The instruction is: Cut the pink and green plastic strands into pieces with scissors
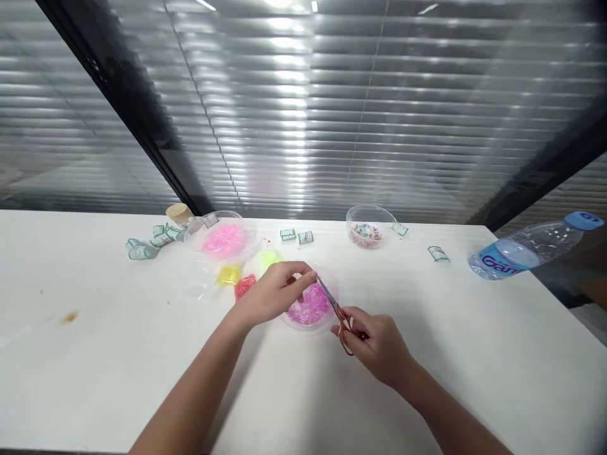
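My right hand (377,344) grips a pair of scissors (334,303) by its reddish-brown handles, the blades pointing up and to the left. The blades look closed or nearly so. Near their tips, the thumb and fingers of my left hand (275,292) are pinched together; whatever they hold is too small to make out. Below both hands stands a clear round bowl (306,328) with bright pink-purple beads (310,304) in it, its left part hidden by my left hand. Small bags of red (245,287), yellow (229,275) and lime-green beads (269,258) lie just left of it.
Behind to the left is a clear bowl with light pink beads (224,241). A bowl of multicoloured beads (367,235) stands at the back. Several printed packets (306,237) are scattered about. A water bottle (519,253) stands at right, and window blinds (294,126) rise behind the white table (95,366).
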Motion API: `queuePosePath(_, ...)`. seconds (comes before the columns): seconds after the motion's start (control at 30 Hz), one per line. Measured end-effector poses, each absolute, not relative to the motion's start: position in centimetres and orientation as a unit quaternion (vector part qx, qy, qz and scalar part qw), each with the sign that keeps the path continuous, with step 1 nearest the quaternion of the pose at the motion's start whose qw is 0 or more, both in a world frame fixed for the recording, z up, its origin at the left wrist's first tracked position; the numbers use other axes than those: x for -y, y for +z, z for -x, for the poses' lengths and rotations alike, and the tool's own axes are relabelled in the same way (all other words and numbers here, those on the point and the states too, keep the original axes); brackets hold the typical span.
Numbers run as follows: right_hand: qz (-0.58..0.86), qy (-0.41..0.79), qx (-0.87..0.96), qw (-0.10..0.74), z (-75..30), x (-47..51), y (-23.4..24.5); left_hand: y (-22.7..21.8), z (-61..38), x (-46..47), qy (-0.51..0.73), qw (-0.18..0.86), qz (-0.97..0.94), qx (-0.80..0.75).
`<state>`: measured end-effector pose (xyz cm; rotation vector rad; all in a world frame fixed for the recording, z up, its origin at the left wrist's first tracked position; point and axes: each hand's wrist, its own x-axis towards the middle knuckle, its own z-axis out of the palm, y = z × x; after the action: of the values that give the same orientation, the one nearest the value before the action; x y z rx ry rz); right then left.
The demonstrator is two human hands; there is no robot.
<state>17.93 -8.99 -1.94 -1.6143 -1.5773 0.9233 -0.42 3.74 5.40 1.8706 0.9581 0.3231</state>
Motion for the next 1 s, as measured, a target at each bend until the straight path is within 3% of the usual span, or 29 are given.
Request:
queuePosePath(0.33, 0.641, 0.315, 0.616, 0.331, -16.8, 9.5, -2.4, 4.3, 0.4, -1.2, 0.208, 0.5, -0.738, -0.402)
queuePosePath(0.73, 0.519, 0.598, 0.445, 0.419, -15.9, 9.9, -1.5, 4.0, 0.6, -0.7, 0.213, 0.519, -0.721, -0.407)
queuePosePath(1.0, 0.435, 0.683, 0.381, 0.447, -16.0, 9.8, -2.1, 3.7, 0.5, -0.3, 0.236, 0.496, -0.748, -0.372)
